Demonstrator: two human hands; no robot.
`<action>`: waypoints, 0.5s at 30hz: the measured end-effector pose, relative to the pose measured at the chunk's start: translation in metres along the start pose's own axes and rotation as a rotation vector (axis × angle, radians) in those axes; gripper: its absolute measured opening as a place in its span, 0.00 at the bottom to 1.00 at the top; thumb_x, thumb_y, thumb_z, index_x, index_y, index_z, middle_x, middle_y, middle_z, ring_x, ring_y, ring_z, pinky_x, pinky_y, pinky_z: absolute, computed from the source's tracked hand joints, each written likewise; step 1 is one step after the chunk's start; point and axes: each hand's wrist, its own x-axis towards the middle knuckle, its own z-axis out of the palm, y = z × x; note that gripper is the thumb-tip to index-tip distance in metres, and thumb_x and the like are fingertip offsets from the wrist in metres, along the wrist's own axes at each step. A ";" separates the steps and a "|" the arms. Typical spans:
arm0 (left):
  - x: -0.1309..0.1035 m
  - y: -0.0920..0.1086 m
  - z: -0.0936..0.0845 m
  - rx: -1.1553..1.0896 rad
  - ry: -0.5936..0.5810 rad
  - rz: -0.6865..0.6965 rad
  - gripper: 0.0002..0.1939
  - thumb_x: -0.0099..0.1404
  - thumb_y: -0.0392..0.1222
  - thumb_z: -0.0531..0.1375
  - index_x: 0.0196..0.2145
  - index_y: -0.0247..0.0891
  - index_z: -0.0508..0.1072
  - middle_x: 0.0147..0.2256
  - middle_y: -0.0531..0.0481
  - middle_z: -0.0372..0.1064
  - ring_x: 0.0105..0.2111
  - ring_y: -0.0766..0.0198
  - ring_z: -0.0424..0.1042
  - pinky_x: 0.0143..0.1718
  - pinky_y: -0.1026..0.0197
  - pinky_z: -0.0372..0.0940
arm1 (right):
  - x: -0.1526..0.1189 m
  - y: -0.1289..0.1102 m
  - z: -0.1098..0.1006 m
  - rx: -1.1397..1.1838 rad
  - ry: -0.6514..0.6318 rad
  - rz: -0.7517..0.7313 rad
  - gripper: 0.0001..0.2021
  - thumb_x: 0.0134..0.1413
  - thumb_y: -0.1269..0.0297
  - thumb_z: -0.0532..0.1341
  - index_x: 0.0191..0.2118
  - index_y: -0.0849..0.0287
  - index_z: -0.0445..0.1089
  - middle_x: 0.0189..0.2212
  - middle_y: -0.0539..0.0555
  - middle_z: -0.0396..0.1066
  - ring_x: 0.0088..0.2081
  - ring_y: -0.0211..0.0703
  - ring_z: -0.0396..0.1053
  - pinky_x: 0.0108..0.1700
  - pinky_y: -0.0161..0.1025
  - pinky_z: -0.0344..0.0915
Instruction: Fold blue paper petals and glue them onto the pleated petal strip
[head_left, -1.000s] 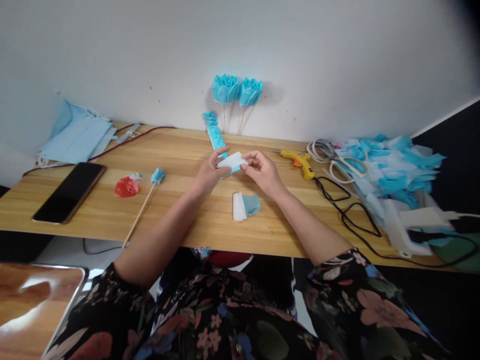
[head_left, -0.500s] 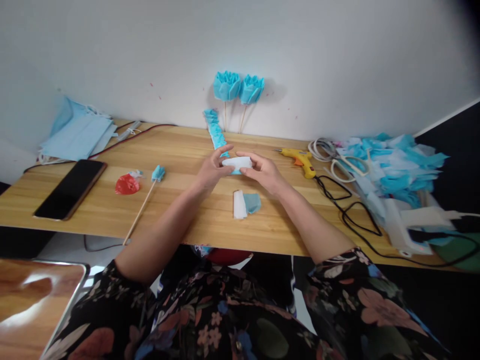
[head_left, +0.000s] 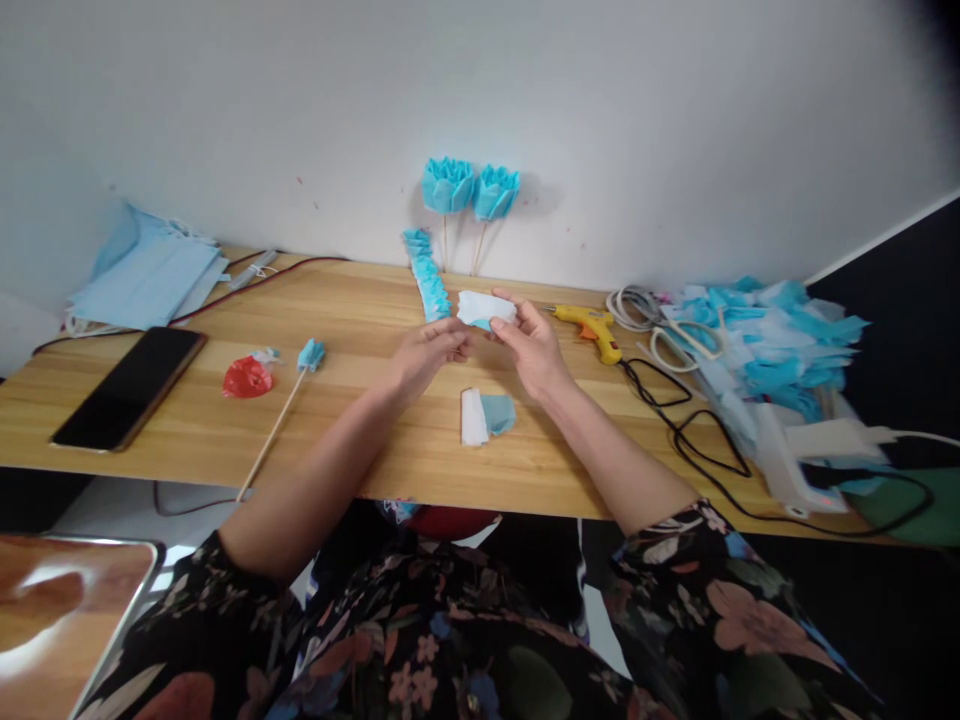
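My right hand (head_left: 525,340) pinches a small white and light-blue fabric piece (head_left: 484,308) above the middle of the table. Just left of and below that piece is my left hand (head_left: 435,352), its fingers drawn together; whether anything is between them is too small to tell. Nearer the table's front edge lie a folded white piece (head_left: 473,417) and a grey-blue piece (head_left: 498,413), touching each other. A pleated blue strip (head_left: 426,275) lies behind my hands. Two blue fabric flowers (head_left: 448,186) on thin sticks lean against the wall.
A yellow glue gun (head_left: 592,328), scissors (head_left: 686,345) and a pile of blue and white scraps (head_left: 780,335) lie right, with cables and a power strip. At left are a phone (head_left: 129,388), masks (head_left: 146,270), red plastic (head_left: 247,377) and a blue-tipped stick (head_left: 274,432).
My left hand has come off the fabric piece and moved slightly down. The piece, held in my right hand, is raised and shows more of its white face. The view has shifted slightly.
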 end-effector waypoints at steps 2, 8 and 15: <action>-0.002 -0.003 0.001 0.083 -0.013 0.053 0.09 0.57 0.41 0.70 0.33 0.35 0.77 0.32 0.50 0.74 0.32 0.68 0.69 0.40 0.62 0.65 | -0.002 -0.001 0.002 -0.015 -0.012 0.003 0.24 0.51 0.50 0.70 0.53 0.49 0.73 0.43 0.51 0.76 0.45 0.45 0.72 0.50 0.44 0.73; 0.001 -0.005 -0.001 0.094 0.100 0.073 0.13 0.61 0.47 0.69 0.28 0.34 0.77 0.26 0.52 0.71 0.27 0.70 0.66 0.33 0.64 0.62 | -0.008 -0.003 0.007 -0.027 -0.091 0.044 0.27 0.53 0.54 0.69 0.59 0.49 0.69 0.45 0.51 0.78 0.47 0.46 0.74 0.56 0.48 0.71; 0.005 -0.004 -0.004 0.002 0.115 0.030 0.12 0.63 0.45 0.68 0.28 0.34 0.74 0.25 0.52 0.70 0.27 0.69 0.68 0.33 0.64 0.63 | -0.008 0.001 0.009 -0.058 -0.162 0.068 0.29 0.50 0.53 0.71 0.59 0.50 0.69 0.52 0.53 0.77 0.50 0.48 0.74 0.58 0.50 0.70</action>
